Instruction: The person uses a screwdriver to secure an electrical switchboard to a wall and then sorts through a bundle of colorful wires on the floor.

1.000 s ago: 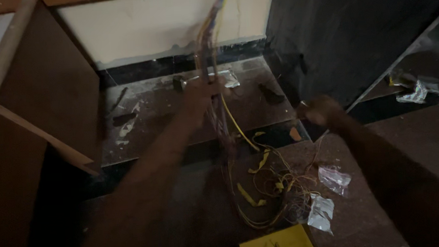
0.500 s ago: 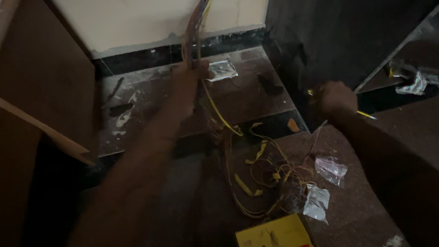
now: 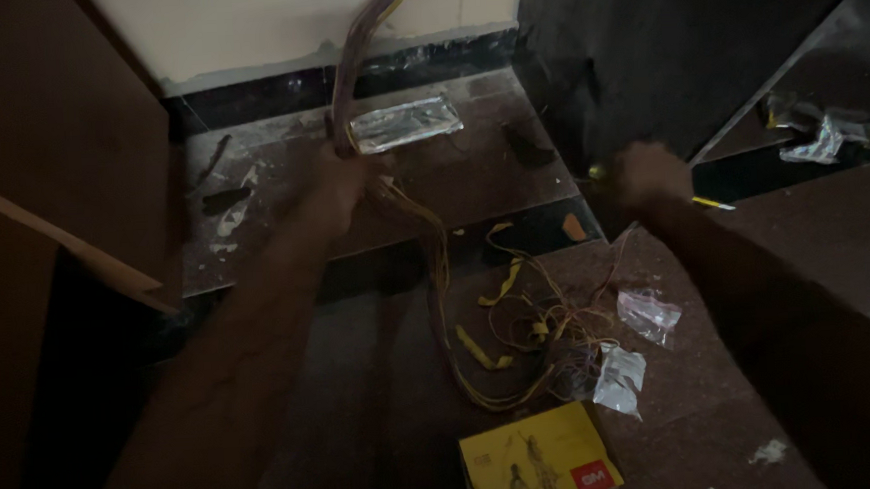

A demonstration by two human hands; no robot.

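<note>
Dim room w/ dark reddish stone floor [image 3: 384, 416], a raised stone step [image 3: 472, 188] under a pale wall [image 3: 245, 26].

Left hand [image 3: 338, 185] is closed tight around a bundle of wires [image 3: 361, 70] that comes down along the wall; below the fist the wires go on over the step edge and spread in a loose yellow-pink tangle [image 3: 530, 344] on the floor. Right hand [image 3: 650, 176] is closed on a thin yellow tool [image 3: 713, 203], only its tip shows past the fist, so what kind of tool I cannot tell. A flat silver packet [image 3: 404, 124] lies on the step just beside the left hand. Near the tangle: two small clear plastic bags [image 3: 620, 374] & a yellow box [image 3: 537, 457] at the bottom edge. Crumpled plastic [image 3: 821, 140] lies on a dark shelf at far right, well apart from the hands.
</note>
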